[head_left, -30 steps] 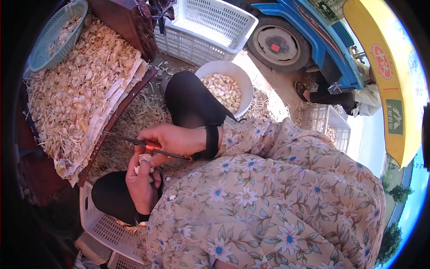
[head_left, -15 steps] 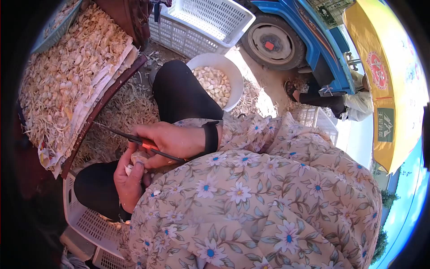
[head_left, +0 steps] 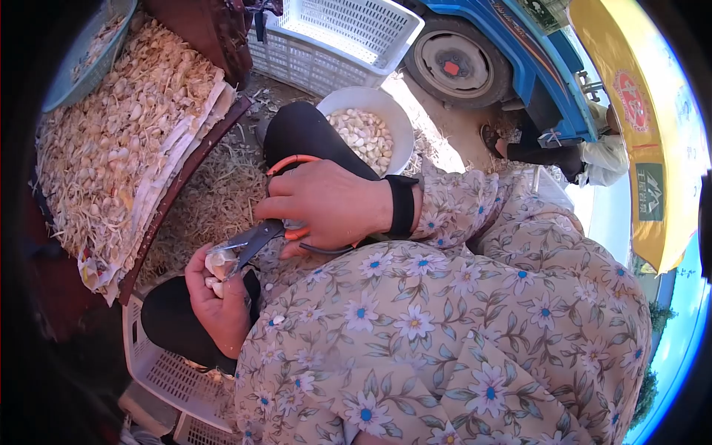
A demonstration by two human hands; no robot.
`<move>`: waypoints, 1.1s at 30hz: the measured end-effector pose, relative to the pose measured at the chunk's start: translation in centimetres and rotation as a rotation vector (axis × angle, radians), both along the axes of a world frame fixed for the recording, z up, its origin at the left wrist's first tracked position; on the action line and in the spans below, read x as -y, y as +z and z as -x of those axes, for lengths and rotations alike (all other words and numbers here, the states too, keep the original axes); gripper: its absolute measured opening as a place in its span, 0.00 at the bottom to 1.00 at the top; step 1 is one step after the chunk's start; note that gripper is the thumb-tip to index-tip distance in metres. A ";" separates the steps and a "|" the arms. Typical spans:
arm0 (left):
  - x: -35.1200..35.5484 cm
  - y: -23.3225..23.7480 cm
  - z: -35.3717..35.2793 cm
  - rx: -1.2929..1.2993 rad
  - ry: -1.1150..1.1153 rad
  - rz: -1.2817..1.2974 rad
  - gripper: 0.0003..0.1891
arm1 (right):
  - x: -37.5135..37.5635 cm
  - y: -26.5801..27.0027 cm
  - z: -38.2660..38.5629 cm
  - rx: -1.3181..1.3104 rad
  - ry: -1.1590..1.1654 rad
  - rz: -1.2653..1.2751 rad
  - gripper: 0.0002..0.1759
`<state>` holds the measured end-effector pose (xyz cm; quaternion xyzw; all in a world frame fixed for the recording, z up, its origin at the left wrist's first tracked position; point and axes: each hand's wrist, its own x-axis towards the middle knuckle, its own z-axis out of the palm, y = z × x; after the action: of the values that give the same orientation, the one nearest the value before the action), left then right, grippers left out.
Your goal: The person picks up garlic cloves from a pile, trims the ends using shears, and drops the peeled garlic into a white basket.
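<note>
My right hand [head_left: 326, 204], with a black band at the wrist, is shut on orange-handled scissors [head_left: 256, 241]. Their dark blades point down-left and touch a garlic bulb [head_left: 217, 263]. My left hand [head_left: 219, 304] grips that bulb from below, fingers curled around it, just above my knee in black trousers. Both forearms are in floral sleeves. A white bucket [head_left: 404, 122] holding several trimmed garlic bulbs stands beyond my other knee.
A big heap of garlic [head_left: 111, 141] lies on a cloth-covered table at left, with a green basket [head_left: 81, 52] on it. White crates [head_left: 334, 37] [head_left: 170, 371] stand at top and under me. A blue vehicle's wheel [head_left: 452, 67] and another seated person [head_left: 586, 159] are behind.
My right hand has turned and risen, so the scissors' orange handles now show and the blades angle down onto the bulb. The left hand still holds the garlic.
</note>
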<state>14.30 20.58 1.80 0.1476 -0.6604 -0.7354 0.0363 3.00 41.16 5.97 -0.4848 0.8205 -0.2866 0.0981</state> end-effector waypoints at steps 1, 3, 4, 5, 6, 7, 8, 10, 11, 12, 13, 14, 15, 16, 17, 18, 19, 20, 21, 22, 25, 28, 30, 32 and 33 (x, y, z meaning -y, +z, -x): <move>-0.1 0.0 0.1 -0.013 -0.019 0.054 0.19 | 0.0 -0.3 -0.1 -0.008 -0.010 0.018 0.26; -0.5 0.8 0.0 0.024 -0.034 0.009 0.19 | 0.2 -1.1 -0.4 -0.023 -0.025 0.055 0.25; -0.7 1.3 0.0 0.043 -0.041 -0.012 0.19 | 0.2 -1.1 -0.6 -0.007 -0.026 0.042 0.24; -0.7 1.4 0.0 0.035 -0.048 0.020 0.19 | 0.1 -1.1 -0.9 0.011 -0.028 0.031 0.24; -0.8 1.4 0.0 0.027 -0.055 0.053 0.18 | 0.1 -1.2 -1.1 0.029 -0.029 0.019 0.24; -0.8 1.4 0.0 0.019 -0.062 0.084 0.18 | 0.1 -1.5 -1.2 0.035 -0.028 0.016 0.23; -0.8 1.2 0.0 0.010 -0.060 0.089 0.18 | 0.2 -1.8 -1.3 0.043 -0.029 0.010 0.23; -0.8 0.6 -0.2 -0.005 -0.058 0.095 0.17 | 0.1 -2.3 -1.7 0.062 -0.029 0.005 0.22; -0.8 0.3 -0.3 0.007 -0.057 0.106 0.17 | 0.0 -2.3 -1.8 0.070 -0.025 0.006 0.21; -0.8 0.2 -0.4 0.022 -0.055 0.119 0.17 | -0.1 -2.5 -1.9 0.081 -0.021 0.007 0.19; -0.8 0.1 -0.5 0.036 -0.053 0.132 0.16 | -0.1 -2.7 -2.0 0.096 -0.011 0.002 0.18; -0.8 0.1 -0.7 0.047 -0.057 0.101 0.16 | -0.1 -3.1 -1.9 0.110 -0.001 -0.001 0.17; -0.8 0.2 -0.8 0.059 -0.062 0.071 0.16 | -0.2 -3.2 -2.0 0.124 0.007 -0.005 0.16; -0.8 0.3 -0.9 0.072 -0.068 0.040 0.15 | -0.2 -3.3 -2.3 0.161 -0.004 -0.003 0.15; -0.8 0.3 -0.9 0.079 -0.081 0.032 0.15 | -0.2 -3.1 -2.3 0.196 -0.012 -0.001 0.15; -0.9 0.4 -0.9 0.073 -0.075 0.013 0.16 | -0.2 -2.9 -2.3 0.227 -0.017 0.001 0.14; -1.0 0.5 -0.9 0.068 -0.068 -0.004 0.16 | -0.2 -2.8 -2.2 0.262 -0.017 0.005 0.14; -1.1 0.6 -0.9 0.065 -0.063 -0.021 0.17 | -0.2 -2.8 -2.2 0.300 -0.018 0.010 0.14; -1.4 0.6 -1.1 0.050 -0.073 -0.041 0.17 | -0.2 -2.9 -2.3 0.340 -0.020 0.016 0.14; -1.8 0.6 -1.3 0.033 -0.081 -0.062 0.17 | -0.1 -3.1 -2.4 0.397 -0.021 0.027 0.15; -1.9 0.4 -1.3 -0.024 -0.117 -0.148 0.18 | 0.0 -3.6 -2.3 0.632 -0.097 0.072 0.20; -1.6 0.7 -0.9 -0.034 -0.156 -0.203 0.20 | 0.0 -3.0 -0.8 0.992 -0.279 0.179 0.25; -1.6 0.7 -0.9 -0.012 -0.179 -0.222 0.20 | 0.1 -2.1 0.0 1.245 -0.350 0.295 0.31; -1.4 0.7 -0.8 0.020 -0.175 -0.193 0.21 | 0.7 -1.3 -0.6 1.099 -0.227 0.343 0.32; -1.3 0.6 -0.7 0.017 -0.192 -0.188 0.21 | 1.1 -1.1 -1.0 1.023 -0.164 0.364 0.33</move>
<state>14.97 21.87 2.37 0.0928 -0.6000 -0.7927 -0.0540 3.99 40.11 4.87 -0.2274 0.6404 -0.6297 0.3763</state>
